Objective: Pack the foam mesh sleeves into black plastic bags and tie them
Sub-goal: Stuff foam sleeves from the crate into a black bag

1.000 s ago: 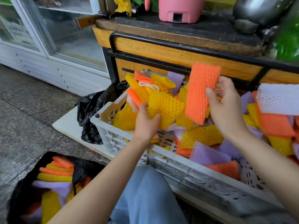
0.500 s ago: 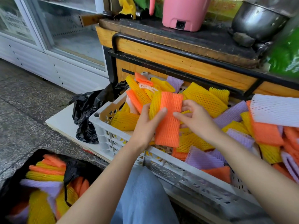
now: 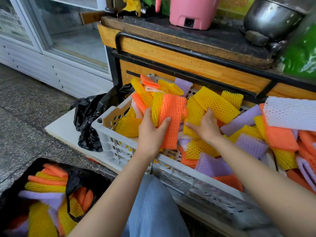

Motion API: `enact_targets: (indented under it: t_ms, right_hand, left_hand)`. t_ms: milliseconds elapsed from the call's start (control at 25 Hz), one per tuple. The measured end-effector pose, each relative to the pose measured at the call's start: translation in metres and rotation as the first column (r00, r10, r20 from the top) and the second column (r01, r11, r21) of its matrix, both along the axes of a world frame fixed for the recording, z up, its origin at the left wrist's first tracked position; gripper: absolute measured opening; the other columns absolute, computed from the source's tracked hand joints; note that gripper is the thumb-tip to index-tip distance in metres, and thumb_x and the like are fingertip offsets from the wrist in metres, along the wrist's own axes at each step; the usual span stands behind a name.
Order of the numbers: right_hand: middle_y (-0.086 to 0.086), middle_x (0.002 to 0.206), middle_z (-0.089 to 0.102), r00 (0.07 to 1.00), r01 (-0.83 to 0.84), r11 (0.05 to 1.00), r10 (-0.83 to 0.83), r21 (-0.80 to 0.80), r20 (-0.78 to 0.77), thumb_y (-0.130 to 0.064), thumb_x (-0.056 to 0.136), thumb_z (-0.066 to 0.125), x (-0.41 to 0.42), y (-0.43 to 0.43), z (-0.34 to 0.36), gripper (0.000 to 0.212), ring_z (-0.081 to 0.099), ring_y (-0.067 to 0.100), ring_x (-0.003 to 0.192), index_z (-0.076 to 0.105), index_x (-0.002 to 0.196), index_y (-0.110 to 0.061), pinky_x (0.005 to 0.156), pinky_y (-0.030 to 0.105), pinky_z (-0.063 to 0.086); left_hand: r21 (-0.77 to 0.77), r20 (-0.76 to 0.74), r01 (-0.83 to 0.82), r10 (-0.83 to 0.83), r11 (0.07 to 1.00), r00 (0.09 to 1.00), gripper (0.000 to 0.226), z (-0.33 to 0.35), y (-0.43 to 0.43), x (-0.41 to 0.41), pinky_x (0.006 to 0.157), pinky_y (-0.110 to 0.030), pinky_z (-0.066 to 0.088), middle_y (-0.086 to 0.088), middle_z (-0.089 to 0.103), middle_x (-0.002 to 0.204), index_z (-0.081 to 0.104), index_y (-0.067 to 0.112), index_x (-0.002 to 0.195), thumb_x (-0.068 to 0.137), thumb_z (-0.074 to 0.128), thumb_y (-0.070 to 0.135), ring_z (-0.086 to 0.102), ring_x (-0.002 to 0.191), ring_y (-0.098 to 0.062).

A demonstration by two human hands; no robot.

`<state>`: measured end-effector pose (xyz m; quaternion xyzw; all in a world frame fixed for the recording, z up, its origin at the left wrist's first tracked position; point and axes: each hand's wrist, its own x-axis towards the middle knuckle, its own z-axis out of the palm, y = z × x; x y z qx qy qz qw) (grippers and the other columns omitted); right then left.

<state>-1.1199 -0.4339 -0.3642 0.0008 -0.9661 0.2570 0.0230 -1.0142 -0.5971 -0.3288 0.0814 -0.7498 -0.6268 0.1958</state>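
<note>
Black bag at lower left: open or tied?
Open: the bag is untied, mouth gaping, with orange, yellow and purple sleeves showing inside.

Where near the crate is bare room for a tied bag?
The white board left of the crate, beside the crumpled black bags, and the stone floor between board and glass-door cooler. The crate is heaped with foam mesh sleeves.

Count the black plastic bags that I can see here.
2. An open bag stands on the floor at lower left, part-filled with sleeves. A crumpled bag lies on the board, left of the crate. Others may be hidden.
</note>
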Motion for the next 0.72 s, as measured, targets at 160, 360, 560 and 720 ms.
enact_targets:
  t_ms: [160,360,560,720]
  right_hand:
    - [0.022,0.142,0.034,0.995,0.058,0.998,-0.060,-0.032,-0.074,-0.019,0.076,0.077,-0.003,-0.001,0.003,0.092,0.032,0.036,0.133,0.018,0.142,0.003,0.106,0.039,0.028]
    - [0.013,0.137,0.044,0.999,-0.029,0.946,0.039,-0.322,0.026,-0.009,0.079,0.073,0.029,0.007,0.037,0.078,0.050,0.026,0.114,0.025,0.141,-0.003,0.098,0.041,0.042]
    - [-0.005,0.122,0.042,0.977,-0.191,0.891,0.131,-0.412,-0.169,-0.010,0.085,0.066,0.080,0.020,0.076,0.055,0.050,0.014,0.100,0.038,0.133,-0.011,0.080,0.023,0.043]
    - [-0.003,0.123,0.045,0.953,-0.301,0.859,0.258,-0.415,-0.156,-0.012,0.084,0.067,0.082,0.002,0.063,0.052,0.054,0.010,0.098,0.040,0.129,-0.017,0.078,0.016,0.045]
  left_hand:
    - [-0.027,0.007,-0.008,0.008,1.000,1.000,0.041,-0.001,0.001,0.000,0.063,0.004,0.038,0.015,0.050,0.097,0.045,0.012,0.128,0.091,0.061,0.022,0.050,0.086,-0.002]
    - [0.001,0.026,-0.077,0.077,0.997,0.997,0.037,-0.002,0.000,-0.004,0.058,-0.001,0.038,0.014,0.049,0.096,0.043,0.015,0.128,0.094,0.056,0.023,0.049,0.082,-0.002]
    - [-0.022,0.057,-0.092,0.093,0.996,0.994,0.037,0.000,0.005,-0.004,0.050,-0.004,0.035,0.020,0.044,0.081,0.040,0.012,0.128,0.095,0.054,0.021,0.042,0.064,0.008]
    - [0.071,0.083,0.041,-0.047,0.997,0.995,0.036,0.003,0.005,-0.002,0.064,-0.011,0.047,0.013,0.056,0.093,0.048,0.011,0.123,0.097,0.047,0.035,0.053,0.078,0.003]
